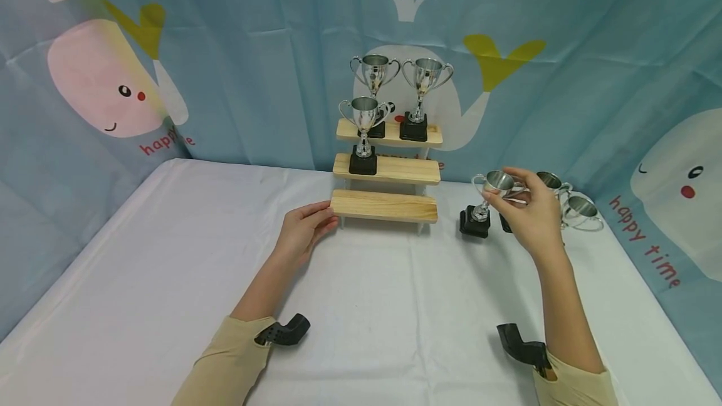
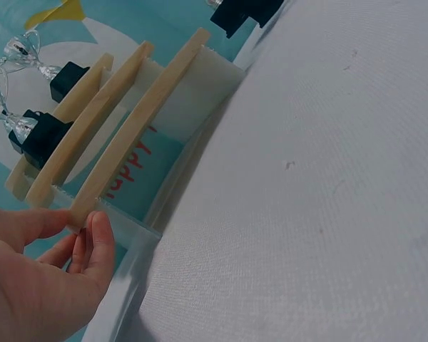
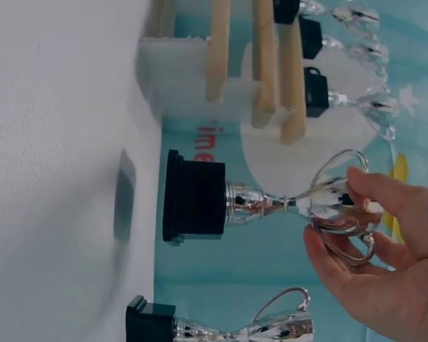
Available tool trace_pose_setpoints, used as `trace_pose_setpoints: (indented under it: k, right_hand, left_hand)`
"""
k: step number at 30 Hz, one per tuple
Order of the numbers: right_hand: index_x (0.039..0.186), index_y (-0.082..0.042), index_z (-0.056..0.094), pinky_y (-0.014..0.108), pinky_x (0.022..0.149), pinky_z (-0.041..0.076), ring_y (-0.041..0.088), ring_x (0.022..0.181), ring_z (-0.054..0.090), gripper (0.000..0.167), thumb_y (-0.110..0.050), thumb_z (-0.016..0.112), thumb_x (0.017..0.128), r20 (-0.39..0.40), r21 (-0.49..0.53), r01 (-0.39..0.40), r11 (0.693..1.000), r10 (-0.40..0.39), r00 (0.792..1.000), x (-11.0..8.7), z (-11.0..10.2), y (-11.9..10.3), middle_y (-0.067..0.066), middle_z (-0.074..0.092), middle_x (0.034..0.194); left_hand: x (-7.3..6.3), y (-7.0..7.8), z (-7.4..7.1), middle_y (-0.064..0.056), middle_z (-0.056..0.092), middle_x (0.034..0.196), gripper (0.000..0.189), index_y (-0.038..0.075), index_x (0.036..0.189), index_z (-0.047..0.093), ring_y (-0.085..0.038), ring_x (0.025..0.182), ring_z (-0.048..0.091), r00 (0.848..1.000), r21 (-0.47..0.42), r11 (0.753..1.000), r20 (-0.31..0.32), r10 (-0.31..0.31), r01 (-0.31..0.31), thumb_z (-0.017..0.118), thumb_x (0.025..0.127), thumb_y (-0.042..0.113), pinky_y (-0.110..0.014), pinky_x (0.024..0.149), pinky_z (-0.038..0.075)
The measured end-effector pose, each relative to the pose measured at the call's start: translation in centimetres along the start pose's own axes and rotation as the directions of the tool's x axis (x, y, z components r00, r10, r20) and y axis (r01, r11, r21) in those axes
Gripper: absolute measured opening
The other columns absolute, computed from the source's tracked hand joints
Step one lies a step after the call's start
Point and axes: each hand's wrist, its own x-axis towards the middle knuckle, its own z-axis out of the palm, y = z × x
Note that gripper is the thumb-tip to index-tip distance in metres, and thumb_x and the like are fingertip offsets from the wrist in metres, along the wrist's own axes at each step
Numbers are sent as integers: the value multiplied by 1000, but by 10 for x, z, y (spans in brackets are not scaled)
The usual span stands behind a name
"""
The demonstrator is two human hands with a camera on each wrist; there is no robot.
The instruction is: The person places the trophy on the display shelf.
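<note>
My right hand [image 1: 530, 208] holds a silver trophy cup [image 3: 335, 206] by its bowl, thumb and fingers around it. Its black base [image 3: 196, 198] hangs a little above the white tabletop, with a shadow beneath. At the left end of the three-tier wooden stand [image 1: 383, 205], my left hand [image 2: 53, 274] pinches the lowest board between thumb and fingers. Two trophies stand on the top board, one a silver cup [image 1: 427, 74] at the right. Another trophy [image 1: 363, 114] is on the middle board, toward its left. The lowest board bears nothing.
Behind my right hand more trophies [image 1: 581, 208] stand on the table, partly hidden by the hand. A blue curtain [image 1: 242, 80] with printed whales hangs behind the white table [image 1: 361, 318]. Black wrist mounts [image 1: 284, 331] stick out from both sleeves.
</note>
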Motion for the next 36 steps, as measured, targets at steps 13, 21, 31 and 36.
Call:
trace_pose_setpoints:
  k: [13, 21, 31, 36]
  right_hand:
    - [155, -1, 49, 13, 85, 51, 46, 123, 64, 64, -19, 77, 100, 18, 10, 18, 1000, -18, 1000, 4, 0, -12, 29, 50, 149]
    - [155, -2, 50, 7, 78, 45, 45, 119, 65, 63, -19, 76, 100, 18, 25, 74, 997, -74, 997, 12, -3, -20, 29, 50, 149]
    - [155, -5, 50, 12, 77, 47, 37, 116, 63, 63, -21, 76, 100, 10, 18, 96, 995, -97, 995, 26, -9, -38, 24, 51, 152]
    - [156, -7, 50, 20, 79, 48, 39, 118, 63, 64, -24, 76, 100, 14, 7, 92, 996, -92, 996, 33, -12, -49, 22, 50, 155]
  left_hand:
    - [0, 0, 1, -21, 62, 130, 39, -9, 144, 58, -9, 92, 72, 1000, -2, 1000, 1, 0, 0, 60, 107, 1, -19, 87, 63]
    - [-1, 0, 0, -21, 62, 131, 39, -10, 145, 56, -8, 91, 72, 1000, -3, 1000, 6, 9, -9, 59, 107, 0, -18, 87, 63]
    - [-1, -1, 0, -22, 61, 133, 39, -10, 145, 56, -6, 90, 72, 1000, 0, 1000, 8, 10, -10, 59, 107, 0, -18, 88, 63]
    - [-1, 0, 0, -23, 61, 134, 39, -10, 145, 56, -6, 91, 71, 1000, 3, 1000, 6, 8, -8, 59, 107, 0, -18, 88, 62]
